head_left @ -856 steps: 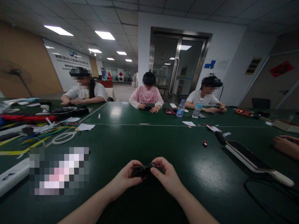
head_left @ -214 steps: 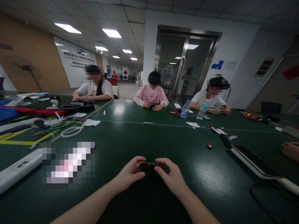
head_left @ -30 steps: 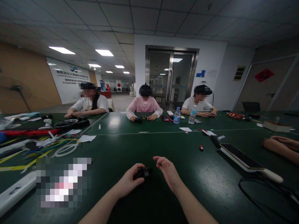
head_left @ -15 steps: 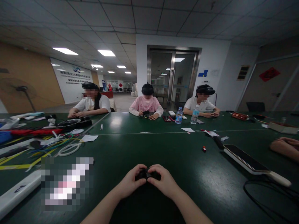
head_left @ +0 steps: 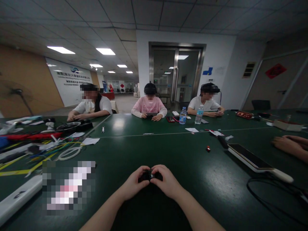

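Observation:
At the lower middle of the head view, a small black object with a shiny part is held between both hands, low over the dark green table. My left hand curls round its left side, thumb and fingertips closed on it. My right hand pinches it from the right in the same way. The fingertips of the two hands nearly meet. My fingers cover much of the object, so its kind cannot be made out.
On the left lie a white power strip, a blurred-out patch, a coiled white cable and tools. To the right are a phone, a black cable and another person's hands. Bottles stand farther back, near three seated people.
The whole view has shifted slightly. My hands stay closed round the black object, whose shiny part shows a little more. Across the table, the middle person's dark object looks flatter.

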Action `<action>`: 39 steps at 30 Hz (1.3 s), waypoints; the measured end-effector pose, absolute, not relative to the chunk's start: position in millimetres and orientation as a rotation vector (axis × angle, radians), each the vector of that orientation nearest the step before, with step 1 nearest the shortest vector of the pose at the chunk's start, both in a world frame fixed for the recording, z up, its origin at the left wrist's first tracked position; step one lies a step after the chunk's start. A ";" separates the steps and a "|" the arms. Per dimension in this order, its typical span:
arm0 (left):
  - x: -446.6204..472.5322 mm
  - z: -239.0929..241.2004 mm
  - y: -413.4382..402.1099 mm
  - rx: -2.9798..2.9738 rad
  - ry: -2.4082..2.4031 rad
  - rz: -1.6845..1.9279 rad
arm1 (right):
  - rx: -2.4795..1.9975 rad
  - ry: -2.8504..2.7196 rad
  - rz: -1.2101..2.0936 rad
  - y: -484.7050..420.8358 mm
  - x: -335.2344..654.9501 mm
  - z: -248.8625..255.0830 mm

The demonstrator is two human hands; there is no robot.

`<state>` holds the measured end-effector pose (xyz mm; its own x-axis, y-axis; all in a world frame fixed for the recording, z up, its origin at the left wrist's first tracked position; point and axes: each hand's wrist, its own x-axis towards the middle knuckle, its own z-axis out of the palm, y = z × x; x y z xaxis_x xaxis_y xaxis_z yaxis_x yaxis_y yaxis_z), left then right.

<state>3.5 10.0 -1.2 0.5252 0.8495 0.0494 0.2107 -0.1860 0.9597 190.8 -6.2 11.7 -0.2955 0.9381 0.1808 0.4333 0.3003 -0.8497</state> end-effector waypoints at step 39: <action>-5.5 -11.7 18.6 1.627 0.909 0.764 | -0.659 -0.396 1.620 15.3 225.1 -2.0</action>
<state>-5.5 18.6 -11.7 0.5034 0.8635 0.0305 0.1779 -0.1381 0.9743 225.1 15.3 -2.0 -0.0553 0.9803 -0.1899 -0.7820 -0.1607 -0.6022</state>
